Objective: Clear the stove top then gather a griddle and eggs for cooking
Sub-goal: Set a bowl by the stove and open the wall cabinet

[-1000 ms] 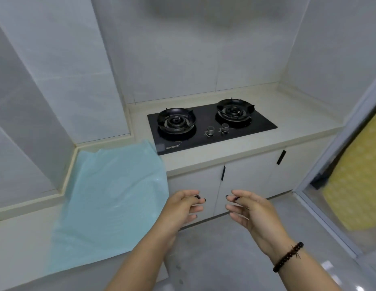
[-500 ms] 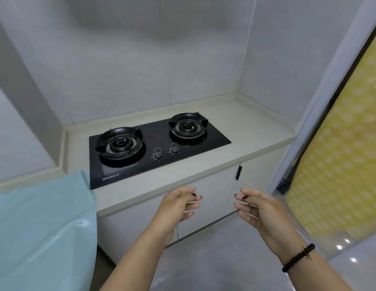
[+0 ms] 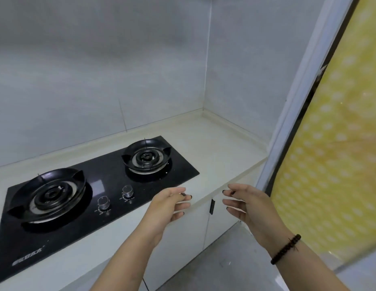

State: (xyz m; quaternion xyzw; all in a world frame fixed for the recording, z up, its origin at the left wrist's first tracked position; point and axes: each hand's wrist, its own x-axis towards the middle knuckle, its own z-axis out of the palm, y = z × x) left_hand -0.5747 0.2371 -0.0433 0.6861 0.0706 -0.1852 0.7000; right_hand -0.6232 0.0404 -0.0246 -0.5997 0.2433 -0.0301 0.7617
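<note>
Looking down at the gas stove top point(image 3: 103, 185), you have a black glass two-burner hob set into a cream countertop point(image 3: 220, 148). Left burner point(image 3: 48, 194) sits nearest the view's left edge, right burner point(image 3: 146, 157) further back toward the corner; both carry bare black pan supports. Two metal control knobs point(image 3: 115, 196) sit side by side on the glass between the burners, at the front edge. Brand print at the hob's front left corner is too blurred to read.

Your left hand point(image 3: 168, 206) floats above the counter's front edge, just right of the hob, fingers loosely curled, gripping nothing. Your right hand point(image 3: 246, 204) hangs beside it at the same height, palm facing the left, fingers relaxed and likewise empty. The hands are near each other but apart. Dark nail polish shows on both. A dark beaded bracelet point(image 3: 285, 248) wraps your right wrist.

Below the counter: white cabinet doors point(image 3: 189, 227) with a black handle point(image 3: 212, 206) visible between your hands. Grey tiled wall point(image 3: 99, 70) behind the hob. At right, a white frame point(image 3: 304, 91) borders a yellow dotted panel point(image 3: 340, 154), possibly a curtain or a film on glass; I can't tell which. Grey floor point(image 3: 235, 259) under your forearms.
</note>
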